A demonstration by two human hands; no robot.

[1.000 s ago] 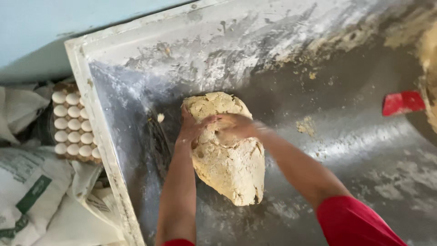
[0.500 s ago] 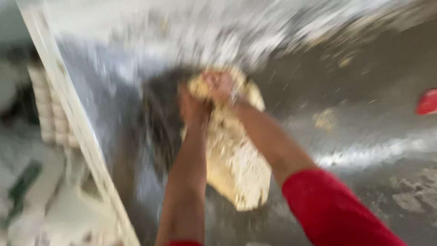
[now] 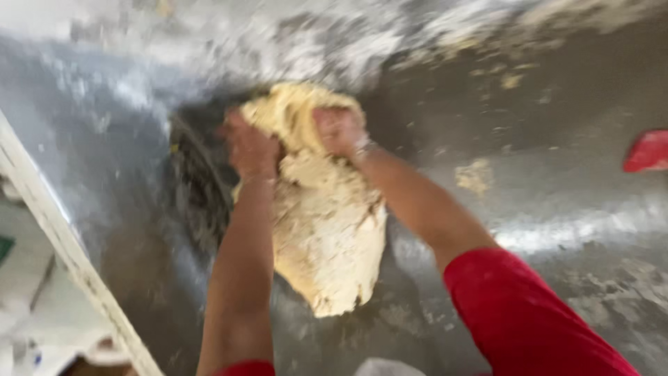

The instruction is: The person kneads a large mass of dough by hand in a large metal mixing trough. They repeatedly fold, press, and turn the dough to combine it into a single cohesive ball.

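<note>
On the floured metal counter (image 3: 557,223), I see the dough (image 3: 327,230) lying long toward me. My left hand (image 3: 252,147) and right hand (image 3: 339,129) both have fingers clamped on its far end, side by side.

Your work surface is a grey, flour-streaked metal table (image 3: 557,230) with a pale raised edge along its left side. Directly on it lies a large, rough, pale yellow lump of dough (image 3: 327,237). A small yellowish dough scrap (image 3: 475,175) sits apart to its right. A red flat plastic object (image 3: 648,151), blurred, lies near your right edge.
</note>
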